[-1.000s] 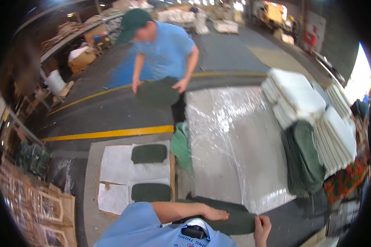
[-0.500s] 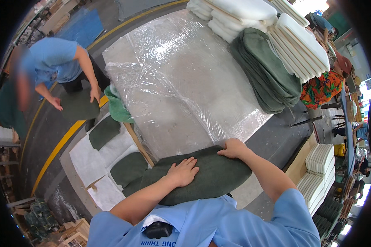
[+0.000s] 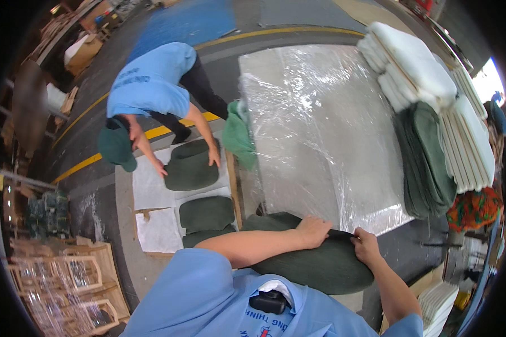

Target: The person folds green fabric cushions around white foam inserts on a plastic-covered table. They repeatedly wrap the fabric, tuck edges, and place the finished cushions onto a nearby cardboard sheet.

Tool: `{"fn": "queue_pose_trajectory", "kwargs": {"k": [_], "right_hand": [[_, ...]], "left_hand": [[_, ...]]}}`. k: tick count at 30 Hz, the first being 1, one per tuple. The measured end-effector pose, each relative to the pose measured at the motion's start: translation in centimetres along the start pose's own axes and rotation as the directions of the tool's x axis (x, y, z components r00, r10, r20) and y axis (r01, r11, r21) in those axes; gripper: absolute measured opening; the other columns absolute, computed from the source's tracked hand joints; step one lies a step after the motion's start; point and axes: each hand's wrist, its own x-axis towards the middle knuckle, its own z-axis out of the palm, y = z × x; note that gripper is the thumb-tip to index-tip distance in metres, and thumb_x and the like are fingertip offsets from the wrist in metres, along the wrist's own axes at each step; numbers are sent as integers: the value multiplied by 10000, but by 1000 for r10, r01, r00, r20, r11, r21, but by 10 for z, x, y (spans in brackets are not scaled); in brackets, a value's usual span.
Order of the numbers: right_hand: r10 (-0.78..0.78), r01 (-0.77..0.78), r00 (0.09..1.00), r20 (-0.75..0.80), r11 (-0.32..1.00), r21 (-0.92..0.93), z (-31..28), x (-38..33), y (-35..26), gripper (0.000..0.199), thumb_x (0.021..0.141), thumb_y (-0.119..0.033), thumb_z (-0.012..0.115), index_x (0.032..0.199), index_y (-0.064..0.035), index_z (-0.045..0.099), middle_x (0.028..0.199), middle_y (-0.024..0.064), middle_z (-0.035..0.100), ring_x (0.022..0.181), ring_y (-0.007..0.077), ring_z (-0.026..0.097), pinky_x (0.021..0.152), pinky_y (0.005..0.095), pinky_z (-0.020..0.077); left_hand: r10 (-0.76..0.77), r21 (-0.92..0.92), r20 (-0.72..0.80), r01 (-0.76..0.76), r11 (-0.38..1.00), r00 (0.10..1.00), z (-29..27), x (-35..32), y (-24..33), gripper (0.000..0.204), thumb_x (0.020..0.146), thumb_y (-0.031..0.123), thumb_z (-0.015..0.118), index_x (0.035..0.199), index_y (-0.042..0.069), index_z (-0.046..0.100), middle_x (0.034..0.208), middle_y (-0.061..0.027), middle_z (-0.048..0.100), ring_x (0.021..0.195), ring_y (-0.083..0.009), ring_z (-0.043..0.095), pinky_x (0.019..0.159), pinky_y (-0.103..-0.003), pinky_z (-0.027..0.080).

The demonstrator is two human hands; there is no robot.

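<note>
A long, rounded dark green cushion (image 3: pixel 315 266) lies in front of my body, at the near edge of the film-covered table. My left hand (image 3: pixel 314 231) has its fingers closed at the cushion's far edge, near the middle. Farther right, my right hand (image 3: pixel 366 246) pinches the same edge. The cushion's left part is partly hidden behind my left forearm. Smaller dark green pads (image 3: pixel 207 214) lie on white sheets to the left. There a co-worker bends over and holds another dark green pad (image 3: pixel 192 172) with both hands.
Clear plastic film covers the large table (image 3: pixel 298 129). A stack of dark green covers (image 3: pixel 424 163) stands at its right side, beside white foam pads (image 3: pixel 471 146). A green cloth (image 3: pixel 239 135) hangs at the left edge. Wooden frames (image 3: pixel 67 275) stand at the lower left.
My left hand has moved from flat on the cushion to its far edge. The co-worker has bent down and brought a pad to the white sheets. The view has shifted left.
</note>
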Motion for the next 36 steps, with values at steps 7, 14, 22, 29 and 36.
{"fn": "queue_pose_trajectory", "kwargs": {"k": [7,14,22,29,36], "right_hand": [[87,-87,996,16,996,4,-4,48,5,231,957,-184,721,1115,-22,673,1006,236,750,985,452,713,864,492,551],[186,-182,978,-95,982,51,22,86,11,221,956,-220,719,1066,-36,769,982,215,759,943,389,739,839,471,559],[82,-23,947,-309,982,190,42,95,28,174,954,-178,719,1050,-39,763,910,211,728,842,377,720,784,426,559],[94,-67,992,-85,958,280,6,107,23,294,962,-253,746,1179,-54,746,1097,170,748,943,333,728,856,422,565],[348,-370,928,134,811,453,-49,8,71,673,1043,-438,669,1584,-87,476,1422,137,636,1163,247,667,897,390,578]], "left_hand": [[-235,52,207,229,972,950,-51,10,-47,421,995,452,672,1191,85,739,1135,-187,764,1102,-405,722,900,-537,559],[-115,-4,-223,118,993,968,-20,11,-81,357,1056,419,588,918,104,683,820,-135,741,793,-381,730,687,-529,552],[-49,22,-440,66,998,897,-7,24,-83,340,1023,397,646,830,118,628,676,-106,683,614,-354,685,572,-489,525],[-291,-104,-89,282,954,953,-51,31,-79,332,1054,384,602,1029,65,692,950,-169,759,917,-399,726,787,-512,556],[-451,-384,-109,381,841,886,-162,-92,-71,467,1081,364,584,1395,21,630,1204,-203,710,1095,-340,695,963,-425,533]]}}
